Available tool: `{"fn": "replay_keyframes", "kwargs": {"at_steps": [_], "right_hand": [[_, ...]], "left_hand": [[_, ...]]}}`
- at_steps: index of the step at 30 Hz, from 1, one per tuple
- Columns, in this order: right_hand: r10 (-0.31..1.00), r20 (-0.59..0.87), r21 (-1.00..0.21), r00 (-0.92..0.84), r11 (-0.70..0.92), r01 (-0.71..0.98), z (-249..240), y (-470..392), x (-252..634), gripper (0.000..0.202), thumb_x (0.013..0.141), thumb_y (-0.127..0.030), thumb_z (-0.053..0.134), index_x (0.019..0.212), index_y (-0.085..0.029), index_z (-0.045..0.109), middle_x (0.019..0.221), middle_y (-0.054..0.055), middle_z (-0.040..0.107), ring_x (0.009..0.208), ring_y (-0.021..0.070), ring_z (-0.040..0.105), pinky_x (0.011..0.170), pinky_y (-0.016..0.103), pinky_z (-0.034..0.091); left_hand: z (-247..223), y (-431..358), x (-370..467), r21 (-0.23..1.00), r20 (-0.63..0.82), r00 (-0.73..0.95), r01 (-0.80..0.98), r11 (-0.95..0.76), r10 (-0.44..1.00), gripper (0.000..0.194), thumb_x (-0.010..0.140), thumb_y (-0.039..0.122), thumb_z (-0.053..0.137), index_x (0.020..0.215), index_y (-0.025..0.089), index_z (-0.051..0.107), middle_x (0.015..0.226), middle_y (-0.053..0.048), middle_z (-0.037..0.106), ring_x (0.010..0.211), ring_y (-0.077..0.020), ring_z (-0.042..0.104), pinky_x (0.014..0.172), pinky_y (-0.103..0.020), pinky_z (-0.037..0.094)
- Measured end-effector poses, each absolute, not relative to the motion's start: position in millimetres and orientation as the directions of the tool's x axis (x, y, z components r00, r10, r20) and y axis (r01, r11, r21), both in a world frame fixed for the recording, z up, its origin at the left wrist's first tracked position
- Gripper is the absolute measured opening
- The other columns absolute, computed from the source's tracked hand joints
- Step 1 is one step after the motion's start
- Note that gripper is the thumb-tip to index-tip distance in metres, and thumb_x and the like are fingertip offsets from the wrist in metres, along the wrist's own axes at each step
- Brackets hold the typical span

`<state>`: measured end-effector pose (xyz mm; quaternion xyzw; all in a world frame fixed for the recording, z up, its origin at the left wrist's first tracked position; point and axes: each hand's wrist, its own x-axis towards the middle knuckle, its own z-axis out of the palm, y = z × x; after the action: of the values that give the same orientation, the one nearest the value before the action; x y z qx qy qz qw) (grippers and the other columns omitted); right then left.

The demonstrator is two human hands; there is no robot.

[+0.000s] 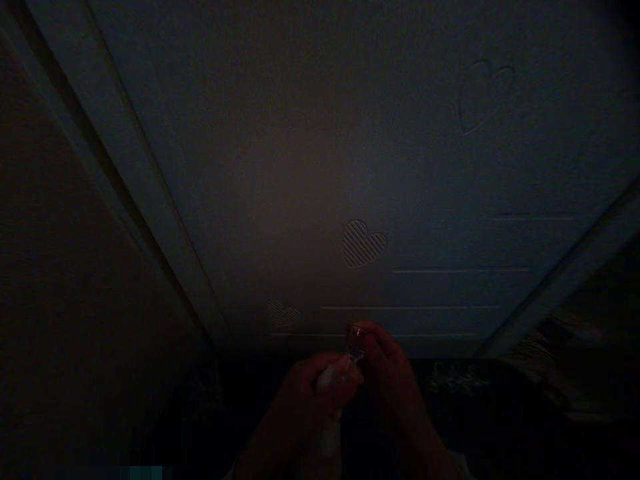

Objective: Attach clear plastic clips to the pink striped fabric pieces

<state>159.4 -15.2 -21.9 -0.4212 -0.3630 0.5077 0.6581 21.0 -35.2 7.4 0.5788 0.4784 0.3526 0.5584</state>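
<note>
The scene is very dark. My left hand [320, 393] is closed around a pale object [326, 379], seemingly bottle-like, whose lower part shows faintly beneath the hand. Beside it on the right, my right hand [383, 353] pinches a small clear piece [356, 341] between thumb and fingers, just above the fingertips of my left hand. The two hands nearly meet. Exactly what the clear piece is cannot be made out.
Behind the hands stands a pale panel [300, 167] with embossed hearts [364, 244] and straight lines [460, 270]. A brownish wall [60, 267] lies left. Dark fabric-like material with light marks [457, 378] is below, and dim, unclear items [565, 360] are at right.
</note>
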Motion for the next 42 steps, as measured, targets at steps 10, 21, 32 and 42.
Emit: {"fn": "replay_keyframes", "kwargs": {"at_steps": [10, 21, 32, 42], "right_hand": [[0.983, 0.088, -0.901, 0.161, 0.147, -0.408, -25, -17, 156, 0.026, 0.067, -0.048, 0.079, 0.075, -0.023, 0.073, 0.068, -0.001, 0.070, 0.064, 0.0164, 0.061, 0.060, 0.026, 0.049], [0.983, 0.038, -0.864, 0.180, 0.123, -0.488, -13, -24, 149, 0.027, 0.072, -0.048, 0.076, 0.084, -0.024, 0.070, 0.078, 0.002, 0.075, 0.071, 0.0184, 0.066, 0.066, 0.029, 0.051], [0.964, 0.067, -0.898, 0.257, 0.171, -0.406, -13, -22, 152, 0.029, 0.069, -0.051, 0.078, 0.082, -0.026, 0.070, 0.082, -0.001, 0.076, 0.074, 0.0158, 0.066, 0.066, 0.026, 0.050], [0.971, 0.129, -0.837, 0.202, 0.216, -0.504, -16, -25, 147, 0.036, 0.068, -0.053, 0.079, 0.093, -0.028, 0.074, 0.095, 0.003, 0.079, 0.089, 0.0211, 0.070, 0.081, 0.033, 0.054]], "left_hand": [[0, -29, 17, 0.995, -0.103, 0.355, 0.020, 0.102, 0.929, 0.037, 0.058, 0.049, 0.075, 0.065, 0.014, 0.067, 0.057, 0.002, 0.056, 0.051, -0.0094, 0.041, 0.049, -0.021, 0.030], [8, -32, 26, 0.984, -0.111, 0.257, -0.108, 0.143, 0.960, 0.021, 0.060, 0.032, 0.074, 0.068, 0.017, 0.061, 0.060, 0.004, 0.059, 0.053, -0.0095, 0.051, 0.050, -0.019, 0.037], [10, -36, 27, 0.992, -0.060, 0.223, -0.093, 0.083, 0.973, 0.023, 0.069, 0.034, 0.073, 0.078, 0.021, 0.056, 0.064, 0.007, 0.058, 0.050, -0.0068, 0.046, 0.046, -0.016, 0.036], [15, -40, 27, 0.999, 0.030, 0.126, -0.018, -0.028, 0.992, 0.017, 0.070, 0.035, 0.072, 0.076, 0.020, 0.069, 0.071, 0.001, 0.069, 0.063, -0.0141, 0.058, 0.061, -0.024, 0.046]]}}
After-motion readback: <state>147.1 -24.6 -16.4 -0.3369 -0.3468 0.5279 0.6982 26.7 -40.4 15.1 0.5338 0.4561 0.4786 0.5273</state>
